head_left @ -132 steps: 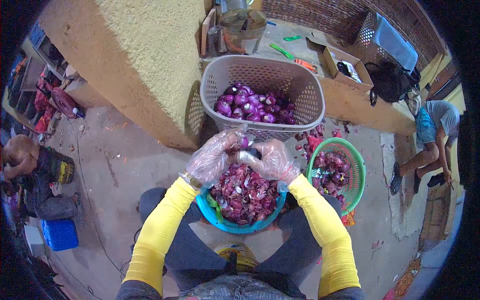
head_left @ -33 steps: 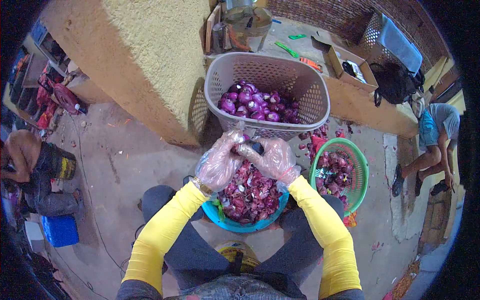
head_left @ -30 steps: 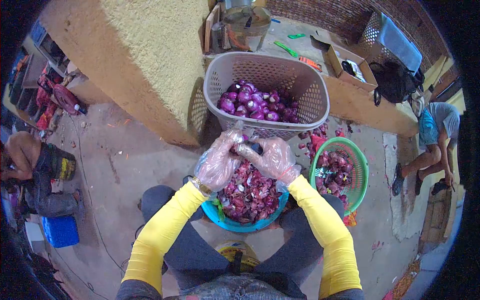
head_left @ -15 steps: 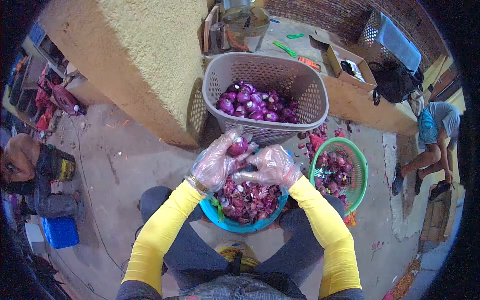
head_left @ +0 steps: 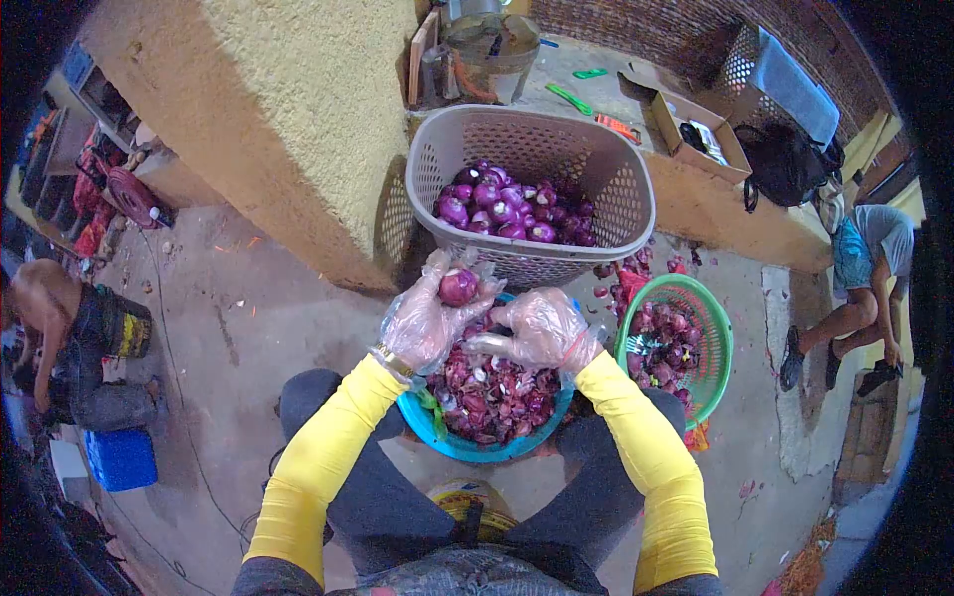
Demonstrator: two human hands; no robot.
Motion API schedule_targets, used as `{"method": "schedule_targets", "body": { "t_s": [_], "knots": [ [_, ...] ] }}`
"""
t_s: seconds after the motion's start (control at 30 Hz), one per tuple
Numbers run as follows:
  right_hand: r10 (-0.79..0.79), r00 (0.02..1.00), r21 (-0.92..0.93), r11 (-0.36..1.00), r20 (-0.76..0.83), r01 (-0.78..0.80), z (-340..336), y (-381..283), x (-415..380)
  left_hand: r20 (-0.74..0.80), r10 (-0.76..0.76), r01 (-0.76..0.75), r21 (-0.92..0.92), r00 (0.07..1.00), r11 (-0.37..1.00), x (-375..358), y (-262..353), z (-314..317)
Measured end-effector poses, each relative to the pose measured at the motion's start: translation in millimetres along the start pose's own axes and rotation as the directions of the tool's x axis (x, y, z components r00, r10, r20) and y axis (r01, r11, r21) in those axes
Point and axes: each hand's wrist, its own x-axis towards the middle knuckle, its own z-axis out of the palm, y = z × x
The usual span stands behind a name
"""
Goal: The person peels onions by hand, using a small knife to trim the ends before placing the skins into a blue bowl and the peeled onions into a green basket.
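My left hand [head_left: 422, 323], in a clear plastic glove, holds a red onion [head_left: 459, 287] up in its fingers. My right hand [head_left: 542, 328], gloved the same way, is just to the right with its fingers curled in; whatever they may hold is hidden. Both hands are above a blue basin [head_left: 489, 455] filled with onion skins [head_left: 487, 392]. Beyond them, a grey-brown plastic basket [head_left: 537, 139] contains many shiny purple onions [head_left: 507, 206]. To the right, a green basket [head_left: 728, 348] holds duller onions [head_left: 664, 338] with skins on.
A yellowish wall corner [head_left: 318, 129] juts out at the left. Along the back ledge are a cardboard box [head_left: 730, 164], green-handled tools [head_left: 568, 97] and a bucket [head_left: 497, 60]. People sit at far left and far right. A blue box [head_left: 121, 459] is on the floor.
My left hand has turned, bringing the onion slightly left and lower, away from my right hand. My right fingers have drawn back from it. The person at far left has shifted posture.
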Motion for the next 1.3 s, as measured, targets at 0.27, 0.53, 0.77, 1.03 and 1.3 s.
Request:
{"method": "schedule_targets", "body": {
  "t_s": [0.27, 0.53, 0.77, 1.03, 1.3],
  "knots": [
    [0.329, 0.908, 0.311, 0.919, -0.258, -0.244, -2.3, -15.2, 5.9, 0.022, 0.091, -0.094, 0.272, 0.996, 0.958, -11.1, -3.1, 11.7],
    [0.455, 0.881, 0.360, 0.850, -0.131, -0.385, -4.2, -19.5, 12.1, 0.052, 0.363, -0.324, 0.584, 0.930, 0.745, 3.6, -18.0, 2.1],
    [0.450, 0.885, 0.326, 0.860, -0.119, -0.393, -4.1, -19.6, 11.7, 0.092, 0.251, -0.267, 0.397, 0.964, 0.878, -2.3, -18.1, 9.3],
    [0.430, 0.887, 0.481, 0.821, -0.170, -0.306, -14.9, -19.0, 7.5, 0.141, 0.099, -0.128, 0.211, 0.985, 0.969, -3.1, -9.7, 16.2],
    [0.208, 0.956, 0.207, 0.964, -0.207, -0.165, -11.7, -4.5, 1.2, 0.151, 0.079, -0.139, 0.444, 0.985, 0.885, -12.0, -2.6, 22.4]
  ]
}}
